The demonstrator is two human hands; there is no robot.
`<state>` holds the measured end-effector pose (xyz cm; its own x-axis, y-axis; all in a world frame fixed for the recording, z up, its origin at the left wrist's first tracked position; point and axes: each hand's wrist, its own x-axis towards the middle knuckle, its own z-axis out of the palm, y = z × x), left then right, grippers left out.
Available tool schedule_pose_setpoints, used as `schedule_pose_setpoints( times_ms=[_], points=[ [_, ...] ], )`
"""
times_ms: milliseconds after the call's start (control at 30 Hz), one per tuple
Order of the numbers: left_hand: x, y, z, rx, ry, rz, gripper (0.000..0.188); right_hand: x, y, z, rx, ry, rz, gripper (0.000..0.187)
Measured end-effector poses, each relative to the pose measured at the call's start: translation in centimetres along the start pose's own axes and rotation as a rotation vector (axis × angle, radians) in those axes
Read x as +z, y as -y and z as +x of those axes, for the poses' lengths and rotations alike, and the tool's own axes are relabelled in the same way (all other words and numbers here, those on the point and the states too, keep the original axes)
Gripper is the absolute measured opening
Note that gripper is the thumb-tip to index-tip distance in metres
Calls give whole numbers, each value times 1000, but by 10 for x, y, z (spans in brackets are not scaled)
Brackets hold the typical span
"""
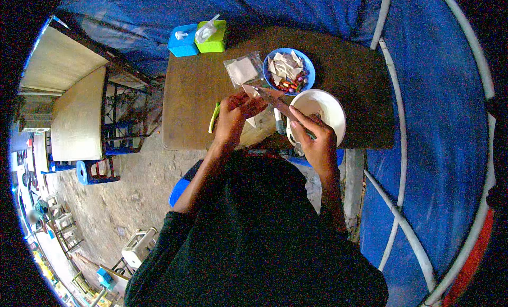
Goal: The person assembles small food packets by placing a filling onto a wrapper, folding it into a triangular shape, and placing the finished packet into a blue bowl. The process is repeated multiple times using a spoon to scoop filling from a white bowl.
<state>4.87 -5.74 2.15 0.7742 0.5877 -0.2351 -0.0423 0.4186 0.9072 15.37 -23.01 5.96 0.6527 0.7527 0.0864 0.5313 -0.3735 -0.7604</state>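
Sheet (249, 89), thin, pale and flat, shows just beyond my left grip (233, 115), which is pinching it; my fingers cover part, so its full outline is hard to make out. From the right slants a knife (281, 106) with a dull, brownish blade; my right grip (319, 143) is closed around its handle, mostly hidden by my fingers. I cannot tell whether blade and sheet touch. Between my grips lies a wooden chopping board (259, 135), partly covered, and near it a narrow white-and-grey thing (279, 120) I cannot name. Just left of my left grip is a slim green object (214, 117), also unclear. Beyond my grips, a clear, crinkled plastic packet (256, 58) holds pale squares (242, 70), and a round blue bowl (311, 70) carries pale, pointed pieces (286, 66) beside red and purple bits (292, 86). A smooth white bowl (336, 114) sits by my right grip, its near side partly hidden. Brown tabletop (193, 95) carries it all.
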Motion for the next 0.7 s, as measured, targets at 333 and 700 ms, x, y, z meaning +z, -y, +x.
schedule_pose_setpoints(
  times_ms=[333,700],
  points=[
    [-11,11,4,-10,186,-57,28,-16,11,-6,3,26,-217,29],
    [-5,17,-1,-250,23,-378,25,-37,-8,-12,35,129,-56,32]
  ],
)
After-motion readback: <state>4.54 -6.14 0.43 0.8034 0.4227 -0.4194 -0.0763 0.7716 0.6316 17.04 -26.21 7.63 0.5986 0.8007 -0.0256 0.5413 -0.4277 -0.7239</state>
